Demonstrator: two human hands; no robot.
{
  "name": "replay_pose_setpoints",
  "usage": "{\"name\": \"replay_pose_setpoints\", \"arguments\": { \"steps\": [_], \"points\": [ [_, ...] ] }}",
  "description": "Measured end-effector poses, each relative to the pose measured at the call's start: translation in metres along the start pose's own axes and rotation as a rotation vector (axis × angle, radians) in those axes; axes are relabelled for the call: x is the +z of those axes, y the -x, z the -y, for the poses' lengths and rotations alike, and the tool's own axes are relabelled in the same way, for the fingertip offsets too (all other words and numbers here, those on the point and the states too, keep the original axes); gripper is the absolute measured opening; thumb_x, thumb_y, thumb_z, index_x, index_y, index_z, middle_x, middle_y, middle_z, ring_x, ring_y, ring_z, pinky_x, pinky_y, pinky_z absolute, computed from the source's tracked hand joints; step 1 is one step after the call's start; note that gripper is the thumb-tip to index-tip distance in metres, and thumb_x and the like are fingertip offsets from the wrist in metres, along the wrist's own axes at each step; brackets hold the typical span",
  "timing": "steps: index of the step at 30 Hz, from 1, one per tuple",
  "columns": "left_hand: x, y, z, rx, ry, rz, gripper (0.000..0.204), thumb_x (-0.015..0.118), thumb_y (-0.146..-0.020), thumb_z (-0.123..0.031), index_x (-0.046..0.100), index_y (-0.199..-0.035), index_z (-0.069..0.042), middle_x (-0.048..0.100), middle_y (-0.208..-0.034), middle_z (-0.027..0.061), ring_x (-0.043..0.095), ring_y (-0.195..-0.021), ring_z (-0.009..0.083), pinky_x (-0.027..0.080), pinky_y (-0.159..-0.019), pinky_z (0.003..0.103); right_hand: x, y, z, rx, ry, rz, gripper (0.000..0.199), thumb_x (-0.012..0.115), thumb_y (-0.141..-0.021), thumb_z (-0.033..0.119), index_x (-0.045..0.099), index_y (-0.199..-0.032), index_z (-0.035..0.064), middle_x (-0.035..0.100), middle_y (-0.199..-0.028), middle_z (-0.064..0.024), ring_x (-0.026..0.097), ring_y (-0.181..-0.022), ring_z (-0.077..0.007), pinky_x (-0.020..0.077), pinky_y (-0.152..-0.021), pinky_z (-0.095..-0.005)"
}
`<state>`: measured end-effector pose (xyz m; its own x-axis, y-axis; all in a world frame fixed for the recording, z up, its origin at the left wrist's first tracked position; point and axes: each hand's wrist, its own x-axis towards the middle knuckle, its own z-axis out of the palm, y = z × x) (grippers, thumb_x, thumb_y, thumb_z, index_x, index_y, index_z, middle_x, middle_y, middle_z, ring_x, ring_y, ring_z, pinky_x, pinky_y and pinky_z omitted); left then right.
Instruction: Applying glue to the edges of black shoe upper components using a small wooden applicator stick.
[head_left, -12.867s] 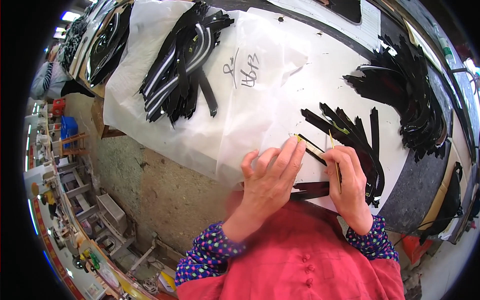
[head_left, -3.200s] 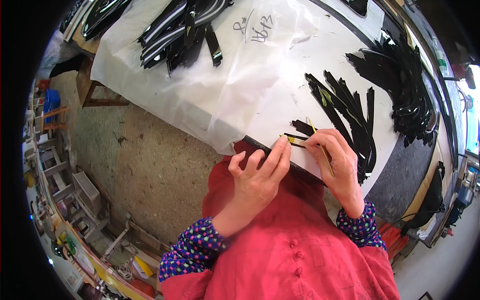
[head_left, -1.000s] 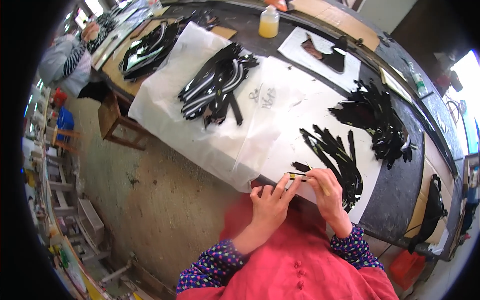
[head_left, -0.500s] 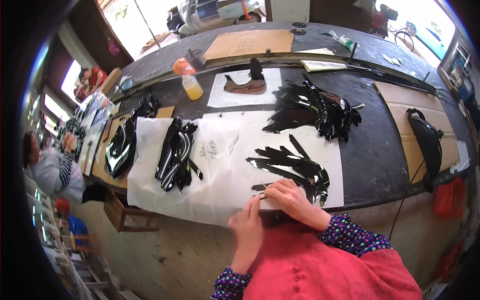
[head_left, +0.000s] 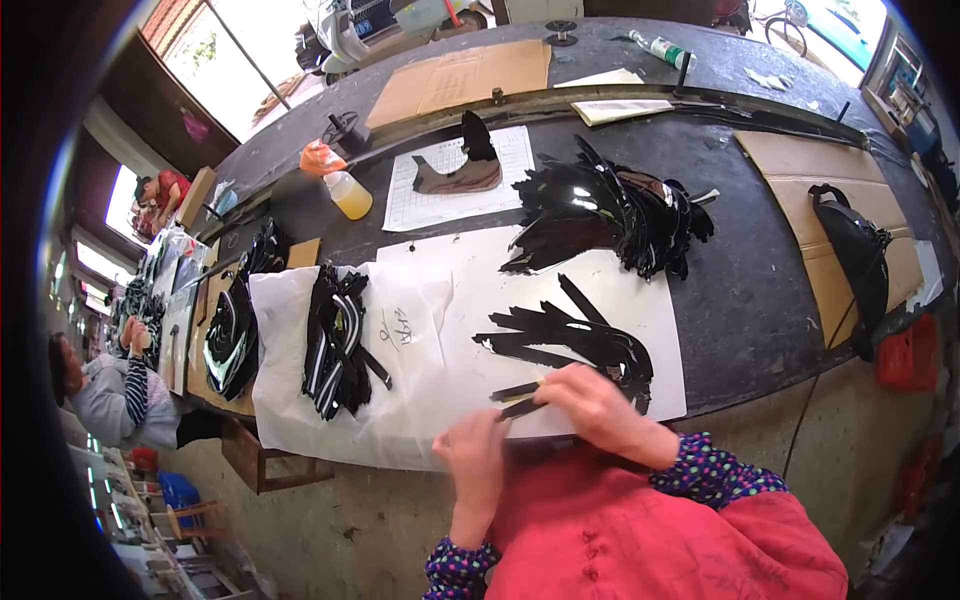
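Note:
My right hand (head_left: pixel 605 412) is closed, its thumb and fingers pinching a short black strip (head_left: pixel 520 407) over the front of the white sheet. A small yellowish sliver shows at those fingertips. Close to the strip's left end is my left hand (head_left: pixel 472 455), its fingers bent and smeared by motion; whether they touch the strip I cannot tell. Past my right hand a fan of glossy black strips (head_left: pixel 575 333) lies on the white sheet (head_left: pixel 450 340), partly covered by that hand. A bigger heap of shiny black pieces (head_left: pixel 625 215) rests behind it.
Black strips with pale edges (head_left: pixel 335 340) lie left on thin white paper, with another black bundle (head_left: pixel 235 330) beyond. Farther back are a bottle of yellow liquid (head_left: pixel 349 196) and a brown-black piece on gridded paper (head_left: pixel 393 213). Cardboard (head_left: pixel 800 210) bears a curved black part (head_left: pixel 860 265).
My left hand has shifted left and its fingers have bent. My right hand stays near the fan, and more of the black strip shows between the hands. The view has turned slightly.

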<state>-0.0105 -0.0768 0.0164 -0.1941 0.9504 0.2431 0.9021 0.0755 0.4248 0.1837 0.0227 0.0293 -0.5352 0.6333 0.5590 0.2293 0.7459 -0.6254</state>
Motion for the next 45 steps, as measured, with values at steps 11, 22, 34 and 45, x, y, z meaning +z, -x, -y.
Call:
{"name": "replay_pose_setpoints", "arguments": {
  "steps": [11, 22, 34, 45],
  "points": [
    [0.015, -0.052, -0.030, 0.256, 0.186, 0.070, 0.023, 0.078, -0.081, -0.017, 0.068, -0.102, -0.012, 0.064, -0.108, 0.0031, 0.059, -0.103, 0.0213, 0.036, -0.095, 0.039, -0.125, 0.049, -0.050, 0.480, 0.697, -0.265, 0.020, 0.071, -0.089, 0.007, 0.064, -0.107, 0.0021, 0.067, -0.105, -0.0148, 0.064, -0.098, -0.0343, 0.0504, -0.088, -0.0429],
    [0.040, -0.077, -0.038, 0.522, 0.238, 0.257, 0.036, 0.075, -0.080, -0.012, 0.063, -0.113, -0.011, 0.062, -0.104, 0.0045, 0.060, -0.097, 0.0241, 0.047, -0.084, 0.037, -0.031, 0.016, -0.020, 0.667, 0.191, -0.048, 0.051, 0.081, -0.080, 0.013, 0.052, -0.119, -0.0022, 0.056, -0.113, -0.0205, 0.053, -0.108, -0.0412, 0.0467, -0.093, -0.0458],
    [0.036, -0.096, -0.031, 0.638, 0.451, 0.259, 0.042, 0.074, -0.073, 0.002, 0.068, -0.115, -0.006, 0.065, -0.103, 0.0091, 0.061, -0.091, 0.0285, 0.052, -0.083, 0.039, -0.018, 0.029, 0.003, 0.643, 0.339, -0.090, 0.059, 0.082, -0.074, 0.005, 0.048, -0.122, -0.0002, 0.052, -0.116, -0.0203, 0.053, -0.106, -0.0409, 0.0462, -0.092, -0.0459],
    [0.046, -0.106, -0.023, 0.645, 0.608, 0.334, 0.053, 0.074, -0.073, 0.006, 0.067, -0.124, -0.008, 0.062, -0.113, 0.0127, 0.064, -0.098, 0.0299, 0.057, -0.083, 0.037, -0.019, 0.025, 0.000, 0.717, 0.316, -0.082, 0.058, 0.083, -0.072, 0.002, 0.049, -0.118, 0.0002, 0.050, -0.114, -0.0201, 0.054, -0.106, -0.0392, 0.0470, -0.093, -0.0440]
  ]
}}
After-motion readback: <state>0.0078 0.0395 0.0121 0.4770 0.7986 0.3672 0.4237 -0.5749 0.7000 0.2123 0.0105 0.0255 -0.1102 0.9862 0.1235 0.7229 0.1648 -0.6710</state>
